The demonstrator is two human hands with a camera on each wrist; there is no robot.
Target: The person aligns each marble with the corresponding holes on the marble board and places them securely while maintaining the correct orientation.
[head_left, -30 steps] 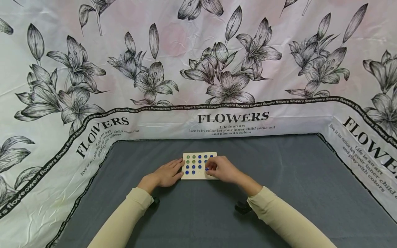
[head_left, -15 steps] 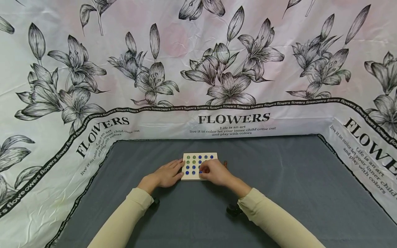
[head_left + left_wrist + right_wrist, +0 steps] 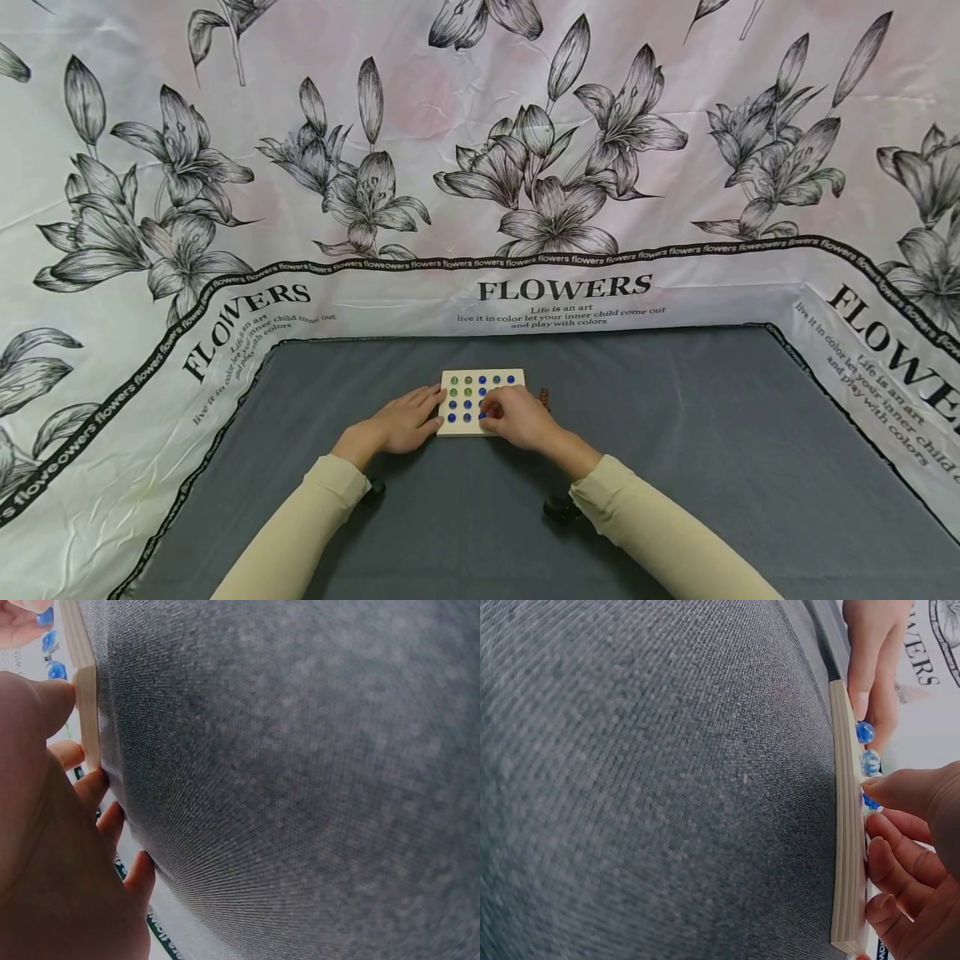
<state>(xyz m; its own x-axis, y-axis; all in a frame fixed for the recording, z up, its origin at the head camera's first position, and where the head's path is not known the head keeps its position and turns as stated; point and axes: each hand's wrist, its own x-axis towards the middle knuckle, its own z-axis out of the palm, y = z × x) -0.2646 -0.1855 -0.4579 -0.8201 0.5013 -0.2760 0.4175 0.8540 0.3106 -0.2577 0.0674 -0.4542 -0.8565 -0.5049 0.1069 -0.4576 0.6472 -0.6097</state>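
A pale wooden board [image 3: 461, 430] lies on the grey cloth, holding rows of glass marbles. Green marbles [image 3: 454, 380] fill its far left part; the others visible are blue, such as one marble [image 3: 452, 417] at the front left. My left hand [image 3: 401, 419] rests beside the board, its fingers and thumb touching the left edge. Over the board's right half, my right hand [image 3: 521, 417] pinches a blue marble [image 3: 871, 801] between thumb and forefinger at the front row, right beside another blue marble [image 3: 871, 761]. That hand hides part of the board's right side.
Grey cloth [image 3: 675, 433] spreads around the board. A small reddish-brown object [image 3: 544, 399] lies just right of the board, its kind unclear. Behind stands a white flower-printed cloth [image 3: 375, 300] with lettering. Dark devices [image 3: 561, 508] sit under both wrists.
My right hand has moved left with the blue marble, from the board's right side to the third place in the front row, uncovering the reddish-brown object. My left hand has stayed still.
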